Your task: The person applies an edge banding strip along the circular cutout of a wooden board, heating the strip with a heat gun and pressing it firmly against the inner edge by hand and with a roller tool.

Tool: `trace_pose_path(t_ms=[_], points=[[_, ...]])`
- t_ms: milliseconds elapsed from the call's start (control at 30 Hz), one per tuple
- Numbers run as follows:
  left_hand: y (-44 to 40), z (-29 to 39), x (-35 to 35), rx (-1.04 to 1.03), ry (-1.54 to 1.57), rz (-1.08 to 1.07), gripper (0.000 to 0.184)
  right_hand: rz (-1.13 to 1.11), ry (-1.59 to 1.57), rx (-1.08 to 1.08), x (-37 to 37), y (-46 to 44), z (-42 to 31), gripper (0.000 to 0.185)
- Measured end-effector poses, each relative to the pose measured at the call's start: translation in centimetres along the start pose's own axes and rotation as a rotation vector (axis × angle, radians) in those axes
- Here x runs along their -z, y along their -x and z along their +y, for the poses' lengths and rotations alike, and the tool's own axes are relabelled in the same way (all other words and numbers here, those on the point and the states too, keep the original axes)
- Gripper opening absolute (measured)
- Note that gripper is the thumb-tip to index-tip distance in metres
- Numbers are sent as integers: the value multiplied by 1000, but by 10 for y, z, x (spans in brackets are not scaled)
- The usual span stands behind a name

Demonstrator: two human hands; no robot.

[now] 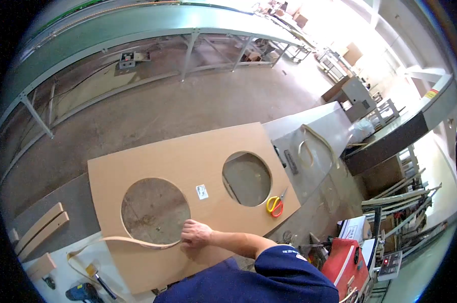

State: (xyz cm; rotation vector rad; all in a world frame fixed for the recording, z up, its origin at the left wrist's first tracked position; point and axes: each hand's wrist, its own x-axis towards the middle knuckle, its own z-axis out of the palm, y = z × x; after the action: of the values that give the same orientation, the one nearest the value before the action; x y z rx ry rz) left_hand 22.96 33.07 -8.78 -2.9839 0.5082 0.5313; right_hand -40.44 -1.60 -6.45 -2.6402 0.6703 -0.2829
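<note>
Right hand (196,234) of mine is at the lower right rim of the left round opening (155,210), with its fingers bent inward. One end of the pale flexible strip (137,242) disappears at my fingers; whether I pinch it or only press it, I cannot tell. From there the strip follows the lower rim, passes over the left edge of the wide brown panel (208,146) and makes a loop above the white surface (61,275).

On the panel, a small white label (202,192) lies between this opening and the right round opening (247,179). Just beside the right opening lie the scissors (276,205), one handle loop yellow and the other red, blades pointing away from me. At lower left are a brush (99,279), partly inside the strip's loop, a power drill (83,292) and curved wooden pieces (42,231).
</note>
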Motion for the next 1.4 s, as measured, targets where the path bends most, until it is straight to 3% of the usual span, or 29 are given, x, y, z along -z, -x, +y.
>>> trace_pose_path(t_ms=[133, 167, 200, 267, 333, 400, 500, 567, 667, 700, 767, 800, 833, 867, 933, 1067, 1100, 1200, 1300, 1333, 1400], points=[[38, -89, -6, 86, 32, 21, 57, -268, -4, -34, 17, -21, -20, 40], [55, -105, -3, 100, 70, 82, 59, -179, 21, -57, 14, -17, -19, 39], [76, -110, -16, -11, 175, 534, 51, -157, 23, -56, 37, -20, -28, 34], [81, -111, 12, 42, 426, 566, 62, 10, 51, 26, 26, -9, -23, 32], [103, -119, 38, -5, 406, 865, 55, 24, 66, 9, 24, -5, -33, 37], [189, -21, 150, 100, 681, 606, 55, 102, 28, 63, 21, 0, -33, 31], [163, -47, 112, -66, 1241, 532, 50, 156, 16, 83, 11, 3, -35, 24], [185, -14, 128, -193, 1378, 331, 47, 147, 11, 89, 8, 2, -33, 25], [263, 95, 187, -254, 1217, 19, 46, 124, 64, 81, 6, 4, -30, 29], [271, 115, 169, -405, 1195, -11, 43, 28, 112, 26, 3, 20, -26, 37], [295, 160, 145, -411, 1183, -241, 35, -141, 68, -78, 20, 38, -44, 54], [293, 169, 122, -434, 1230, -329, 32, -188, 79, -65, 30, 20, -50, 54], [286, 179, 123, -362, 1326, -598, 32, -222, 75, -112, 39, 4, -64, 50], [293, 194, 118, -282, 1342, -706, 33, -151, 35, -80, 30, 12, -64, 41], [282, 219, 99, -277, 1302, -772, 34, 139, 16, 75, 27, -15, -65, 31], [260, 270, 48, -342, 1147, -891, 30, 92, -16, 55, 22, -31, -59, 32], [252, 271, 10, -489, 1197, -870, 29, 94, 19, 61, 22, -27, -62, 32], [250, 284, -35, -832, 1066, -407, 28, 50, 47, 75, 19, -22, -66, 41], [270, 307, -16, -654, 1035, -633, 26, -49, 44, 10, 38, -8, -74, 46], [279, 315, 2, -474, 1126, -834, 28, -25, 25, 7, 32, 0, -73, 40], [275, 324, -13, -415, 1259, -928, 29, 18, -6, 5, 23, -5, -73, 35]])
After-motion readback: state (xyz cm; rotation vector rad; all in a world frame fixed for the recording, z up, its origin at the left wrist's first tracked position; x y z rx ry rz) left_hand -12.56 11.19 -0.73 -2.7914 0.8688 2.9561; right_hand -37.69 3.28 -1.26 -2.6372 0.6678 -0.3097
